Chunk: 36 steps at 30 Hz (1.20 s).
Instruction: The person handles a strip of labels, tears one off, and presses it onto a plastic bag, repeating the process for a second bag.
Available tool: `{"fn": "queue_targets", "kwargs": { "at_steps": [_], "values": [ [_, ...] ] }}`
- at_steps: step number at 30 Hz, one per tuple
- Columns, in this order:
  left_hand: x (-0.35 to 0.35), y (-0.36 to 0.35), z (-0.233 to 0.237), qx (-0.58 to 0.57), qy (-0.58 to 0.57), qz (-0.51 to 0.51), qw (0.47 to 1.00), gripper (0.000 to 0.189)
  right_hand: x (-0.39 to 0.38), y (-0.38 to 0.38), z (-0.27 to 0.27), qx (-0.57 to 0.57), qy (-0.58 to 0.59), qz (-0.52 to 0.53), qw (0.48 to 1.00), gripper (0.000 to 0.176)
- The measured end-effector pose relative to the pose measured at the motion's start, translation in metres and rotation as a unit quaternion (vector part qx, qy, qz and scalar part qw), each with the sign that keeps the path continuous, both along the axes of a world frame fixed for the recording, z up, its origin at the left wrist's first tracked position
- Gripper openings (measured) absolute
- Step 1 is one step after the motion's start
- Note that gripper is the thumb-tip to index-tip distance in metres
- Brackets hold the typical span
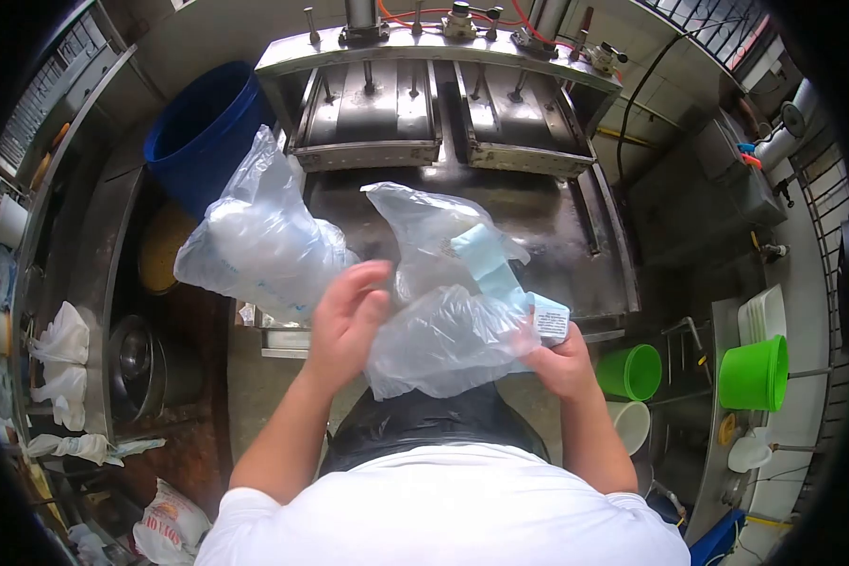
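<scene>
My right hand (pixel 562 366) is closed on the edge of a clear plastic bag (pixel 434 330), in front of my body. In the same grip is a pale blue strip (pixel 491 269) with a small printed white label (pixel 550 319) at its lower end; the print is too small to read. My left hand (pixel 347 321), slightly blurred, is beside the bag's left side with thumb and fingers apart and nothing visible in it. Just beyond it, a filled clear plastic bag (pixel 264 250) with whitish contents leans at the left front of the metal table (pixel 547 222).
A metal press (pixel 424 52) with two trays (pixel 368 118) stands at the back. A blue barrel (pixel 208 123) is at the back left, a metal pot (pixel 151 368) below it. Green buckets (pixel 755 373) and a shelf are at right. A printed sack (pixel 172 524) lies lower left.
</scene>
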<state>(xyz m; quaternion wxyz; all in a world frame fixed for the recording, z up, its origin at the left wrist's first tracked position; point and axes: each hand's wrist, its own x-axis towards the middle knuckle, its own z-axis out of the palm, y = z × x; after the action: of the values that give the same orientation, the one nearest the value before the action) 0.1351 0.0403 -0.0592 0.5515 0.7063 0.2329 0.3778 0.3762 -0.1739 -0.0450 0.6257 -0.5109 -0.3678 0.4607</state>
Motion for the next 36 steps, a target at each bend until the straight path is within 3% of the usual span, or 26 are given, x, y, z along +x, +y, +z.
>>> {"fn": "queue_targets", "kwargs": {
  "at_steps": [2, 3, 5, 6, 8, 9, 10, 11, 12, 14, 16, 20, 22, 23, 24, 26, 28, 30, 34, 35, 36],
  "values": [
    [0.034, 0.000, 0.015, -0.138, -0.018, -0.169, 0.976, 0.034, 0.006, -0.002, 0.009, -0.006, -0.022, 0.012, 1.000, 0.012],
    [0.046, 0.001, 0.025, -0.136, -0.019, -0.172, 0.976, 0.034, 0.009, -0.003, 0.013, -0.012, -0.044, 0.025, 0.999, 0.011],
    [0.063, 0.002, 0.044, -0.295, 0.133, -0.347, 0.880, 0.041, 0.019, -0.006, 0.020, -0.014, -0.063, 0.013, 0.998, 0.010],
    [0.067, 0.000, 0.049, -0.292, 0.134, -0.350, 0.880, 0.041, 0.024, -0.007, 0.023, -0.018, -0.080, 0.003, 0.997, 0.009],
    [0.071, -0.010, 0.052, -0.293, 0.191, -0.460, 0.816, 0.047, 0.028, -0.010, 0.025, -0.015, -0.073, -0.045, 0.996, 0.009],
    [0.075, -0.018, 0.043, -0.237, 0.125, -0.488, 0.831, 0.046, 0.029, -0.012, 0.026, -0.015, -0.062, -0.090, 0.994, 0.008],
    [0.078, -0.018, 0.043, -0.235, 0.127, -0.494, 0.827, 0.046, 0.030, -0.014, 0.024, -0.015, -0.063, -0.097, 0.993, 0.008],
    [0.079, -0.018, 0.044, -0.125, 0.156, -0.500, 0.842, 0.044, 0.031, -0.017, 0.020, -0.023, -0.068, -0.124, 0.990, 0.009],
    [0.081, -0.017, 0.046, -0.014, 0.182, -0.499, 0.847, 0.042, 0.032, -0.019, 0.015, -0.031, -0.073, -0.150, 0.986, 0.009],
    [0.085, -0.014, 0.053, 0.040, 0.187, -0.489, 0.851, 0.042, 0.034, -0.021, 0.004, -0.024, -0.086, -0.175, 0.981, 0.009],
    [0.083, -0.010, 0.056, 0.205, 0.226, -0.401, 0.864, 0.037, 0.036, -0.022, -0.007, -0.016, -0.098, -0.196, 0.975, 0.009],
    [0.074, -0.001, 0.061, 0.255, 0.312, -0.347, 0.847, 0.030, 0.051, -0.025, -0.041, -0.010, 0.003, -0.270, 0.963, 0.008],
    [0.065, -0.008, 0.071, 0.078, 0.337, -0.413, 0.843, 0.023, 0.055, -0.023, -0.047, -0.005, 0.036, -0.237, 0.971, 0.010],
    [0.064, -0.010, 0.070, 0.116, 0.267, -0.461, 0.838, 0.018, 0.052, -0.018, -0.048, 0.003, 0.066, -0.238, 0.969, 0.011],
    [0.066, -0.012, 0.072, 0.118, 0.268, -0.459, 0.839, 0.018, 0.050, -0.013, -0.047, 0.005, 0.067, -0.236, 0.969, 0.011],
    [0.072, -0.024, 0.093, 0.300, 0.042, -0.367, 0.879, 0.014, 0.047, -0.002, -0.036, -0.053, 0.080, -0.163, 0.982, 0.011],
    [0.078, -0.016, 0.105, 0.297, 0.009, -0.343, 0.891, 0.012, 0.048, 0.011, -0.023, -0.063, 0.091, -0.136, 0.985, 0.012],
    [0.080, 0.000, 0.102, 0.042, 0.097, -0.257, 0.961, 0.012, 0.055, 0.026, -0.017, -0.044, 0.146, -0.068, 0.986, 0.013],
    [0.125, 0.058, 0.082, -0.146, -0.038, -0.122, 0.981, 0.017, 0.073, 0.071, -0.007, -0.052, 0.224, -0.102, 0.968, 0.014],
    [0.118, 0.084, 0.069, -0.212, 0.007, -0.175, 0.961, 0.028, 0.071, 0.084, -0.002, -0.064, 0.240, -0.125, 0.961, 0.014],
    [0.121, 0.100, 0.044, -0.188, 0.030, -0.149, 0.970, 0.028, 0.070, 0.092, -0.009, -0.063, 0.239, -0.123, 0.961, 0.014]
  ]
}}
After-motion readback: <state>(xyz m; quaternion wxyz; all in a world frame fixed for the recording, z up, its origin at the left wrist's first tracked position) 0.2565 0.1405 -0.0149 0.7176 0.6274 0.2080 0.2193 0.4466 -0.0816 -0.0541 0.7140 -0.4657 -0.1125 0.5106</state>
